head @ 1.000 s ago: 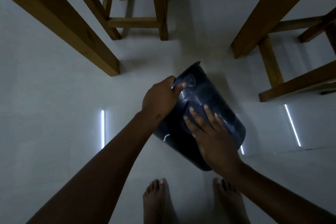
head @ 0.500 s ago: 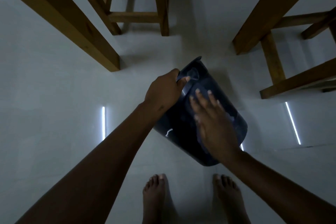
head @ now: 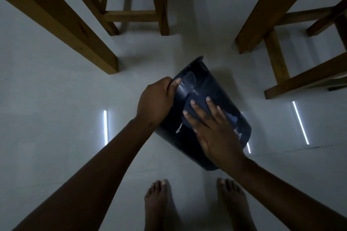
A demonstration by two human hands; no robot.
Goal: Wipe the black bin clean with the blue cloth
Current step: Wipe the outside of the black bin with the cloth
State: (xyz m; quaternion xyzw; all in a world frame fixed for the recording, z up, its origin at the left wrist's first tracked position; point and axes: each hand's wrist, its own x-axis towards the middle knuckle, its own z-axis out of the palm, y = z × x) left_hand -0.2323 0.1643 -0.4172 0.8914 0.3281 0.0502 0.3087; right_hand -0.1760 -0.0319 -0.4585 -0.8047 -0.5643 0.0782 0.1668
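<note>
A dim room in a home, most likely a dining area. Thick wooden table legs (head: pixel 62 22) slant in at far left and far right (head: pixel 277 11), with a wooden stool or chair frame (head: pixel 135 5) standing far between them and another chair's rails (head: pixel 308 73) at right. The pale glossy tiled floor (head: pixel 47 118) reflects tube lights, and bare feet (head: pixel 157 204) stand on it near the camera.

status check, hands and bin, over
Left hand gripping bin rim. Right hand flat, pressing cloth on bin side. Nothing blocking.
</note>
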